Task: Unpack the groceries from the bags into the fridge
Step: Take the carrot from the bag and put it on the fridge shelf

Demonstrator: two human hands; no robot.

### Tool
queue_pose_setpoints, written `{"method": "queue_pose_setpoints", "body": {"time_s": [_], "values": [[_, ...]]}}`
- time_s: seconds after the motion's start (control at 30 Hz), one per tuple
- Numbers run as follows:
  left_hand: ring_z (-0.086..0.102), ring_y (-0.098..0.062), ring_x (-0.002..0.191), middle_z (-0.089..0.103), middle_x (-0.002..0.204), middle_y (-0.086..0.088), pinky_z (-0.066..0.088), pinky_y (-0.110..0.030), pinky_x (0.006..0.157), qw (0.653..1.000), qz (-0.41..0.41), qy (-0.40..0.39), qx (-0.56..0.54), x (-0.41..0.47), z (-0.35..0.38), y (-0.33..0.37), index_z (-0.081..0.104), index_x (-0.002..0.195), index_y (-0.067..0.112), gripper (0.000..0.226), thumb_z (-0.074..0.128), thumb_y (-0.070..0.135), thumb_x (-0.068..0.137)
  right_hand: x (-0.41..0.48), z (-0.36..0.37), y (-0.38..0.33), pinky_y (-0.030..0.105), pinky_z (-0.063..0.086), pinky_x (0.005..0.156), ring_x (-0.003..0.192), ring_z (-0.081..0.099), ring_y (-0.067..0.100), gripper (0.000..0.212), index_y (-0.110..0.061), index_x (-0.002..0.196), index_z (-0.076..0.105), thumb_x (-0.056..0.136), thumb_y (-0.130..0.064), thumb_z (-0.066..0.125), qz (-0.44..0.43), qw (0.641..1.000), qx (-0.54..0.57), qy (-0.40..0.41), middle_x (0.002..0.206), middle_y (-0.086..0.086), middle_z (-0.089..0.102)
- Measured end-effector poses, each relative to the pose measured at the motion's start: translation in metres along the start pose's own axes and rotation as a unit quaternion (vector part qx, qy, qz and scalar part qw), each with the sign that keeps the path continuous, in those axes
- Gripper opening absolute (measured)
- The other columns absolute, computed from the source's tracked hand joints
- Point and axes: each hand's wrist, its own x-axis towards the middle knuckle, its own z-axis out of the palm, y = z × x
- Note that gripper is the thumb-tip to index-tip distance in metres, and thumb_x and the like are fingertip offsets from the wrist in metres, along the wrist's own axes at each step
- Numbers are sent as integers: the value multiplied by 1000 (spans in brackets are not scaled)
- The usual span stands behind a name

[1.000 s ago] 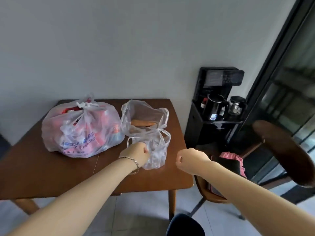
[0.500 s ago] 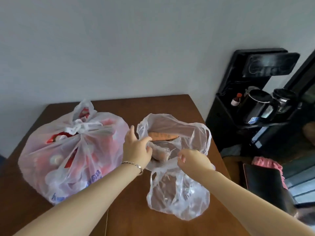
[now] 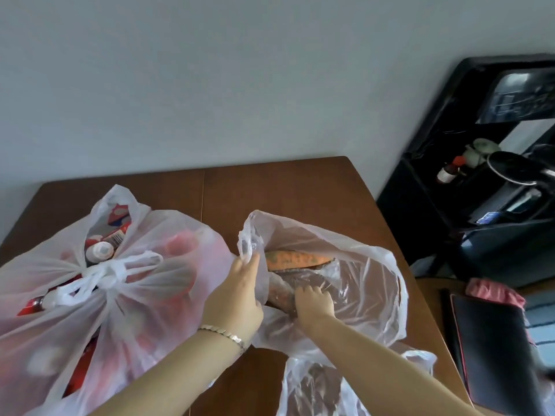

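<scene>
Left hand [image 3: 237,292] pinches the rim of the clear bag [image 3: 375,265] at 9 o'clock. Right hand [image 3: 315,301], inside, curls fingers round a wrapped item [image 3: 280,291]; carrot [image 3: 295,259] lies at 12 o'clock.

On the brown wooden desk [image 3: 300,187] three thin plastic bags are counted: one knotted white bag [image 3: 144,295], one open clear bag [image 3: 372,280], one crumpled clear bag [image 3: 315,388]. One orange carrot [image 3: 294,259] and two hands, left hand [image 3: 237,298] and right hand [image 3: 315,301], are counted.

head cam | faces forward-down | close over table [image 3: 300,187] | single view
</scene>
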Motion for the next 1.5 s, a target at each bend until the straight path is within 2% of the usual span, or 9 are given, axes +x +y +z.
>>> {"method": "queue_pose_setpoints", "body": {"time_s": [0.2,0.3,0.5,0.67,0.77,0.9,1.0,1.2,1.5], "values": [[56,-16,98,19,151,-3,43,-12,57,997,25,61,46,-1,-1,4,16,149,28,79,56,4,85,-38,-38,16,32,46,81,102,59,24,50,-11,121,48,84,-44,57,-53,994,89,23,115,5,59],[43,-44,121,30,140,-25,48,-50,92,961,144,233,40,6,7,3,54,123,15,84,82,-2,46,-77,-74,34,29,48,69,83,60,20,49,-16,114,51,83,-54,49,-56,989,129,35,95,-1,61],[27,-23,134,36,139,-7,19,-42,116,901,396,178,1,-6,4,37,22,142,17,99,62,59,61,-146,-140,68,16,36,48,53,48,4,18,-26,76,52,81,-43,56,-172,954,236,64,65,-7,56],[63,-15,61,66,73,5,52,-27,49,907,312,279,-54,-16,-24,56,68,86,15,31,49,31,68,-150,-150,88,16,49,78,88,63,-3,28,-39,102,63,79,-54,58,-292,850,438,32,95,-24,67],[60,-26,71,63,83,1,53,-36,56,936,168,303,-62,-15,-38,47,66,64,13,21,58,32,60,-132,-130,94,17,47,77,83,62,-1,49,-32,102,64,84,-67,37,-251,813,509,129,88,-13,68],[44,-27,122,49,134,-6,35,-37,101,992,-54,79,-78,-6,-55,34,54,70,27,23,71,36,57,-83,-86,64,37,53,83,92,64,19,29,-11,109,65,96,-23,41,-173,936,299,66,106,3,66],[49,-13,52,53,58,3,38,-20,51,971,-109,-76,-198,4,-58,30,49,64,19,23,71,25,64,-34,-62,33,42,51,89,101,61,29,27,-7,113,62,92,-9,44,-195,967,162,-9,114,11,62],[41,-12,46,45,53,2,31,-15,40,941,-141,-26,-308,32,-80,34,52,64,14,16,68,11,69,40,-45,-9,41,25,113,137,23,29,59,-9,141,35,88,-15,59,-179,981,-64,44,147,13,23],[42,-12,49,46,59,0,32,-13,38,923,-141,-37,-356,55,-80,35,56,71,11,12,68,9,69,56,-30,-7,39,30,104,129,32,30,45,-14,139,38,96,-21,46,-172,974,-128,77,142,10,32]]}}
